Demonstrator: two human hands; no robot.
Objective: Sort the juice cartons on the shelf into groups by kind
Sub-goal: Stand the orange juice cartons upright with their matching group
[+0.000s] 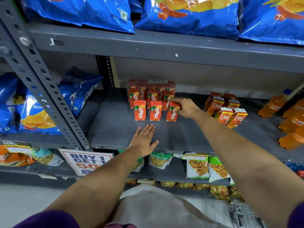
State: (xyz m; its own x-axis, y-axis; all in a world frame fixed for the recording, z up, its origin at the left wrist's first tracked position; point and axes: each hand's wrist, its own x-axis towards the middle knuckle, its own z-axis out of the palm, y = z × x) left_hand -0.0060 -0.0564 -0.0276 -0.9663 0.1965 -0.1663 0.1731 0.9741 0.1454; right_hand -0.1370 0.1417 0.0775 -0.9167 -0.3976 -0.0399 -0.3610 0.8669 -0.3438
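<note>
Orange Maaza cartons (148,104) stand in rows at the middle of the grey shelf (115,129), in front of a shrink-wrapped pack (150,83). My right hand (185,107) grips the top of the front-right Maaza carton (171,114), which stands on the shelf in line with two others. My left hand (144,140) lies flat, palm down, fingers together, on the shelf just before the front row. A separate group of Real cartons (227,109) stands to the right, some leaning.
Orange juice bottles (289,119) lie at the far right of the shelf. Blue chip bags (37,109) fill the neighbouring bay and the shelf above. A perforated steel upright (42,89) rises at left. Snack packets (197,167) and a promo sign (85,162) sit below.
</note>
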